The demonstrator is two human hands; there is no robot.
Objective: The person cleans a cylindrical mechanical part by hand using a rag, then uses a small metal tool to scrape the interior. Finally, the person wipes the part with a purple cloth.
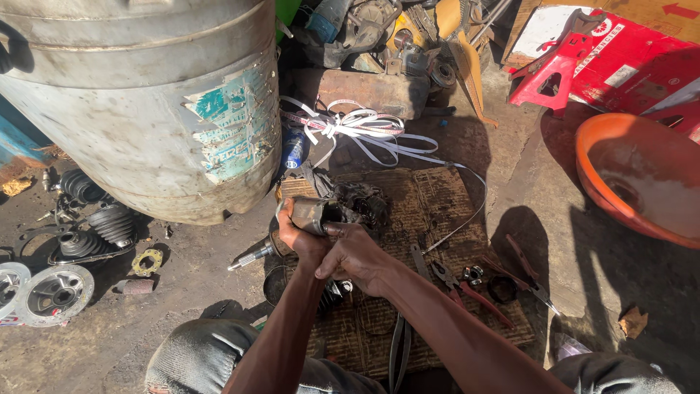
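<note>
Both hands (332,248) on greasy joint (321,214)

Greasy metal drive-shaft joint (321,214), cup-shaped housing with a splined stub shaft pointing lower left. Held off the ground at frame centre, tilted, above a brown woven mat (437,204); dark grease clumped at its open end.

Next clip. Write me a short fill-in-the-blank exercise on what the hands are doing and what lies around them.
1. Both hands, left hand and right hand, grip a greasy metal joint with a splined ____.
2. The red-handled pliers lie on the woven ____.
3. Right of the mat sits a large ____ plastic basin.
4. Black ribbed rubber boots lie below the big grey ____.

Missing words: shaft; mat; orange; drum
</note>
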